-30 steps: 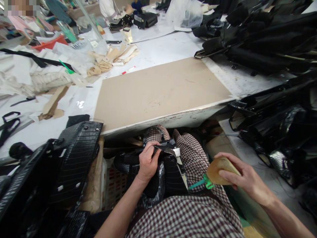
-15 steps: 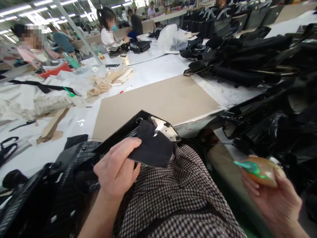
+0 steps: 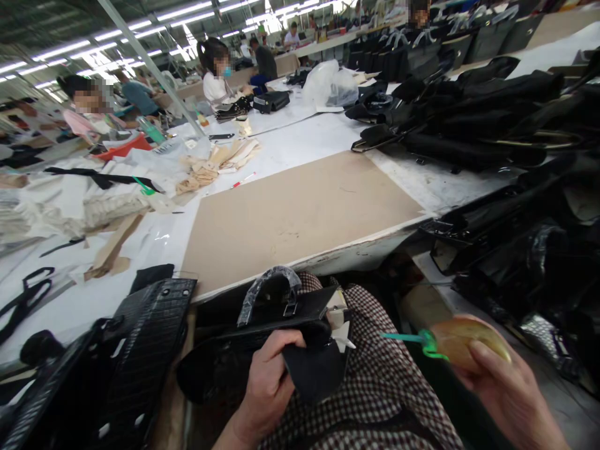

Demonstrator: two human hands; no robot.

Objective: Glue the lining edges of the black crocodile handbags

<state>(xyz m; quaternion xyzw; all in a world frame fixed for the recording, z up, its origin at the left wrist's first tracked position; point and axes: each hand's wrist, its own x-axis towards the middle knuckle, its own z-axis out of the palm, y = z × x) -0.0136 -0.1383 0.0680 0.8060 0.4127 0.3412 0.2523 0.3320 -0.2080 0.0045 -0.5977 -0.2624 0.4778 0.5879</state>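
My left hand [image 3: 269, 381] pinches the loose dark flap of a black handbag [image 3: 276, 319] that rests across my lap on checked cloth. The bag's handle [image 3: 272, 284] is wrapped in clear film, and pale lining shows at its right end. Off to the right, my right hand [image 3: 506, 381] is closed around an amber squeeze bottle [image 3: 469, 342] with a green nozzle pointing left toward the bag. A gap separates the nozzle from the bag.
A beige board [image 3: 300, 215] lies on the white table in front. Black bag pieces [image 3: 154, 331] are at the left, and a heap of black bags [image 3: 473, 119] is at the right. Tan strips [image 3: 220, 162] and a red pen [image 3: 242, 180] lie beyond. People sit at far tables.
The bag has turned and come lower and nearer, so its film-wrapped handle now shows. My left hand has moved right and down with the flap. The bottle has shifted left and slightly down.
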